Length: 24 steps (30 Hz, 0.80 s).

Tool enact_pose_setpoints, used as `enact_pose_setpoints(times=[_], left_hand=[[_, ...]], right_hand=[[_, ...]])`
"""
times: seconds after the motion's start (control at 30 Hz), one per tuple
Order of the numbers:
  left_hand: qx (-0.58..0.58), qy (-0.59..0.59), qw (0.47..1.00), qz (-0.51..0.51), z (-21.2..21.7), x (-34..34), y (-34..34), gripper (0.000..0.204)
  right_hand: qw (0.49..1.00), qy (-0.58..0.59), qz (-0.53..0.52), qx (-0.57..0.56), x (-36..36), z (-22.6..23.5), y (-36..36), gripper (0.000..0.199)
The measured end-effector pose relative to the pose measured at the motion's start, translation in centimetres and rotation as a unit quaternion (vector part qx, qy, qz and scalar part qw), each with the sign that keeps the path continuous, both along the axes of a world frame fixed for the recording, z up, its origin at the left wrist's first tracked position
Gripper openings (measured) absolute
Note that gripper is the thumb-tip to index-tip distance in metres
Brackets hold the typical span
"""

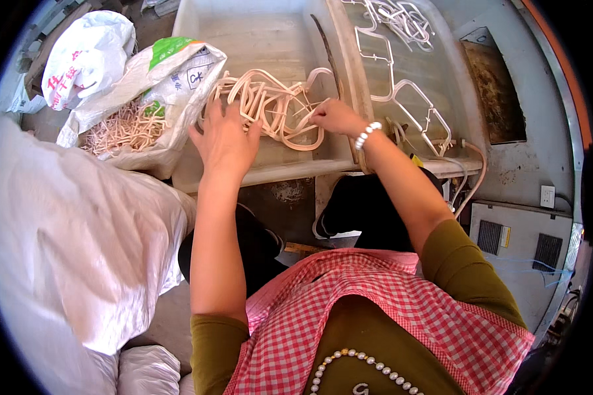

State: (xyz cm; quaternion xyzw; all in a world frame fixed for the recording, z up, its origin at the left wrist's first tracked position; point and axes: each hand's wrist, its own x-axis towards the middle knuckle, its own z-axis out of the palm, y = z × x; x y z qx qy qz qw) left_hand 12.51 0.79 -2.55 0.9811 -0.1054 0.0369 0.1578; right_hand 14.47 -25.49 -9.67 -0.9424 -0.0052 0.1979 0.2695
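A tangled pile of pale pink moulded plastic frames [277, 99] lies in the left tub, close to its near edge. My left hand [229, 137] rests at the left side of the pile with its fingers spread over the frames. At the pile's right side, my right hand [338, 118] has its fingertips pinched together on part of a pink plastic frame. The exact spot they grip is partly hidden by the fingers. Left of the tub, an open woven sack [194, 102] holds many small pink plastic pieces [128, 131].
The shallow left tub [244, 33] adjoins a right tub [435, 85] with white plastic frames [395, 23] in it. Large white sacks [92, 237] fill the left side. A hose [479, 174] hangs at the right, near a grey cabinet [520, 230].
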Motion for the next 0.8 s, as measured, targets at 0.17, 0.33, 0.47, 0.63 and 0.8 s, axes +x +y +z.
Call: enact_pose_setpoints(times=[0.17, 0.33, 0.47, 0.63, 0.8], left_hand=[[-0.068, 0.028, 0.996, 0.042, 0.8, 1.4, 0.4, 0.049], [-0.063, 0.004, 0.997, 0.046, 0.8, 1.8, 1.1, 0.048], [-0.127, 0.071, 0.988, 0.051, 1.2, 2.1, 1.3, 0.045], [-0.152, 0.124, 0.978, 0.067, 1.2, 2.2, 1.1, 0.044], [-0.198, 0.174, 0.962, 0.064, 0.6, 2.4, 0.9, 0.047]], right_hand=[[0.836, 0.248, -0.43, 0.234, 1.1, -14.5, 1.2, 0.04], [0.718, 0.108, -0.593, 0.347, 3.6, -21.9, 2.1, 0.028], [0.774, 0.063, -0.495, 0.389, 4.6, -18.1, 4.0, 0.028], [0.78, 0.043, -0.405, 0.475, 2.5, -5.9, 6.8, 0.025], [0.738, 0.047, -0.271, 0.616, 0.3, 5.7, 6.2, 0.031]])
